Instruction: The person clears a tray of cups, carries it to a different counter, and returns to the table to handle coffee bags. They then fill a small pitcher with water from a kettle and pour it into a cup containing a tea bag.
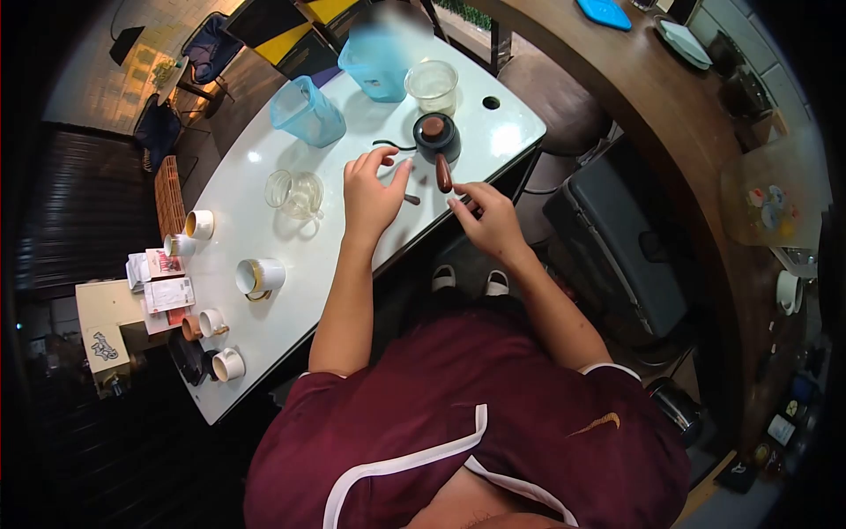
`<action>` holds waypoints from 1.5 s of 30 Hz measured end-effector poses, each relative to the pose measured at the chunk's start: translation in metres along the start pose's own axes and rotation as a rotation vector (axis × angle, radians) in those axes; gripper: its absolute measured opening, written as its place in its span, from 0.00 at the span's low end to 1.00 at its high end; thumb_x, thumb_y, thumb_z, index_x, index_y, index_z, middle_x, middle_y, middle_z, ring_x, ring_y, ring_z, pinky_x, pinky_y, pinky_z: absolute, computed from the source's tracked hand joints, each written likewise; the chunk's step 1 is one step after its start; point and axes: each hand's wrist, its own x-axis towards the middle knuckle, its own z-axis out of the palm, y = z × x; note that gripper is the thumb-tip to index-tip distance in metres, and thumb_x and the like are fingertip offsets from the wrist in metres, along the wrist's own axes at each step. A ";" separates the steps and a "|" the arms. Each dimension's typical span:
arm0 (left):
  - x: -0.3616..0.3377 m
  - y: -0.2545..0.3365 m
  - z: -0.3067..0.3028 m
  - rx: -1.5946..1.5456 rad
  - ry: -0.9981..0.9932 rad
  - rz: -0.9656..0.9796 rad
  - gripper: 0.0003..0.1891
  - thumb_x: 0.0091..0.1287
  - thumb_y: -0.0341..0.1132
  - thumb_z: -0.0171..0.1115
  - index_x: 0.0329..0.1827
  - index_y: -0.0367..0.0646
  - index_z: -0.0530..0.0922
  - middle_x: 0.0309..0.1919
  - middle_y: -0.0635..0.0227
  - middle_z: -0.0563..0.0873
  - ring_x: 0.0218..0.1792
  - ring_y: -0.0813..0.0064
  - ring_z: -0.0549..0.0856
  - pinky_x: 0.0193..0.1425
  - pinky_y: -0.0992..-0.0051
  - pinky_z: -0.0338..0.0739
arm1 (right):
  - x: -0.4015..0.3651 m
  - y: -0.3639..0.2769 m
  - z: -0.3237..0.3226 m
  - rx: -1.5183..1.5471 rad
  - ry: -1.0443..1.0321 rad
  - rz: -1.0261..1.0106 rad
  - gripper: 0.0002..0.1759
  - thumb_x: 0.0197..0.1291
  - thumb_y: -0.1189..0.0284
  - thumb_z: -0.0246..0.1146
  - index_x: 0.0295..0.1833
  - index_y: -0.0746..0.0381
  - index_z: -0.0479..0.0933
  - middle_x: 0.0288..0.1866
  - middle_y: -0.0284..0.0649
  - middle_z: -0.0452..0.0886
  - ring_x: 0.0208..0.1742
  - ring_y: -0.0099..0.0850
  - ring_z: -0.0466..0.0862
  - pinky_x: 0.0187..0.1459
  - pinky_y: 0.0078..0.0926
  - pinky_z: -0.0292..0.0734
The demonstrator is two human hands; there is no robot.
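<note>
a warmly lit brick wall [84, 75] stands behind dark chairs [214, 48].

Looks from one single camera on the person's head, forward and steeply downward, across the near edge of the tabletop [313, 282]. Is placed quite close, with the maroon shirt [423, 397] large at the bottom, and the left hand [374, 194] and right hand [491, 220] higher, toward the right near corner. Sees very wide, with strongly curved lines and dark borders; takes in both near corners and, beyond the far edge, also chairs [216, 51]
</note>
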 end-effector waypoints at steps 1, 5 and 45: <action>0.007 -0.002 0.006 0.060 -0.002 0.087 0.13 0.57 0.39 0.69 0.43 0.44 0.82 0.35 0.66 0.84 0.42 0.63 0.78 0.49 0.67 0.72 | -0.001 -0.001 -0.003 -0.015 0.003 -0.013 0.14 0.57 0.70 0.66 0.46 0.67 0.80 0.40 0.45 0.82 0.31 0.34 0.83 0.37 0.28 0.78; 0.034 -0.008 0.033 0.134 -0.021 0.181 0.17 0.57 0.42 0.69 0.47 0.45 0.83 0.38 0.66 0.85 0.44 0.62 0.77 0.52 0.67 0.72 | 0.000 -0.001 -0.016 -0.062 -0.019 0.014 0.15 0.57 0.68 0.66 0.46 0.68 0.80 0.40 0.46 0.83 0.32 0.34 0.83 0.39 0.28 0.78; -0.083 -0.074 -0.011 0.072 -0.056 -0.260 0.18 0.53 0.38 0.72 0.45 0.41 0.83 0.44 0.64 0.85 0.48 0.61 0.78 0.55 0.66 0.73 | 0.069 0.051 0.015 0.172 -0.171 0.306 0.32 0.62 0.75 0.50 0.73 0.68 0.57 0.60 0.53 0.75 0.54 0.31 0.79 0.53 0.23 0.72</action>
